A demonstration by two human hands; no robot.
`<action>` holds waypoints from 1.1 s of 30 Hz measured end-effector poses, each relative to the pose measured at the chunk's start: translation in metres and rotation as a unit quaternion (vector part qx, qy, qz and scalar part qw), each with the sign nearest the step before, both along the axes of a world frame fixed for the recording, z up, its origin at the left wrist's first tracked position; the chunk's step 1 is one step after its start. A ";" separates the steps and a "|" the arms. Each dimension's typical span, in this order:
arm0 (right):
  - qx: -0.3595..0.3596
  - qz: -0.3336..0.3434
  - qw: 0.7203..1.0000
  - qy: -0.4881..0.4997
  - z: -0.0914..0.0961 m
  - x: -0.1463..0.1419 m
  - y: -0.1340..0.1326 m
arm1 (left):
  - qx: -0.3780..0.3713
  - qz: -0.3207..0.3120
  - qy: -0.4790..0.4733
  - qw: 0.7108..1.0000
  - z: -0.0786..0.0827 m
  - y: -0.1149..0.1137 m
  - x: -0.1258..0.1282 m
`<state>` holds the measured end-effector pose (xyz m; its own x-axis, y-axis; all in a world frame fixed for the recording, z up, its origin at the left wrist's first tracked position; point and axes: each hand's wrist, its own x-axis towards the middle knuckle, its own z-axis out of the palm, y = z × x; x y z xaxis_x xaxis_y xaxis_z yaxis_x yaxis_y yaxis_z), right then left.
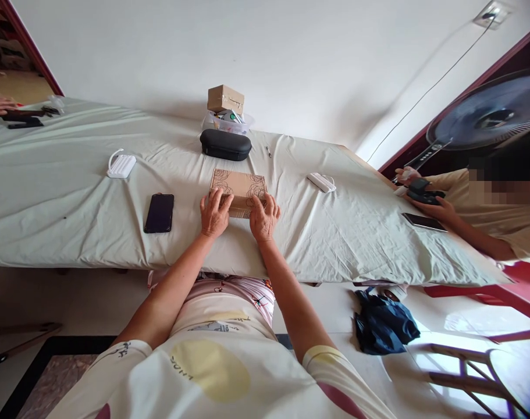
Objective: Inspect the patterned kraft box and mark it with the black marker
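Note:
A small brown cardboard box (239,181), printed with dark flower outlines, lies on the cloth-covered table in front of me. My left hand (215,215) grips its near left corner, fingers curled over the top edge. On the near right corner, my right hand (263,216) holds it in the same way. The box's top looks closed, and its near side is partly hidden behind my fingers. Just beyond the box is a black zip case (225,145). A dark phone (159,213) lies to the left of my left hand.
Behind the case, a clear plastic tub (242,125) of small items stands beside another cardboard box (225,98). White cord-looped blocks (122,166) (321,182) lie on either side. At right, a person handles a black device (424,192) near a phone (424,222) and a fan (491,116).

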<state>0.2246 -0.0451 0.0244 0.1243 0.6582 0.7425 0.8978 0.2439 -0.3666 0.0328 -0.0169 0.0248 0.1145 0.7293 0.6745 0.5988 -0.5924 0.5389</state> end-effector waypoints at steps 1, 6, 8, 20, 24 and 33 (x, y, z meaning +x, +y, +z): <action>0.002 -0.008 1.000 0.017 -0.002 0.005 0.001 | -0.004 0.011 -0.007 1.000 0.000 0.001 -0.002; -0.005 0.011 0.995 0.094 -0.013 0.018 0.011 | -0.014 0.035 -0.046 0.998 -0.005 0.009 -0.009; -0.008 0.028 0.994 0.105 -0.017 0.018 0.014 | -0.008 0.035 -0.060 0.998 -0.008 0.012 -0.009; -0.010 0.024 0.993 0.114 -0.031 0.020 0.022 | -0.005 0.026 -0.099 0.995 -0.015 0.018 -0.012; 0.004 0.016 0.991 0.136 -0.041 0.021 0.029 | -0.013 0.044 -0.136 0.990 -0.020 0.022 -0.013; -0.102 -0.009 0.989 0.103 -0.037 0.016 0.029 | -0.021 0.068 -0.123 0.990 -0.023 0.024 -0.013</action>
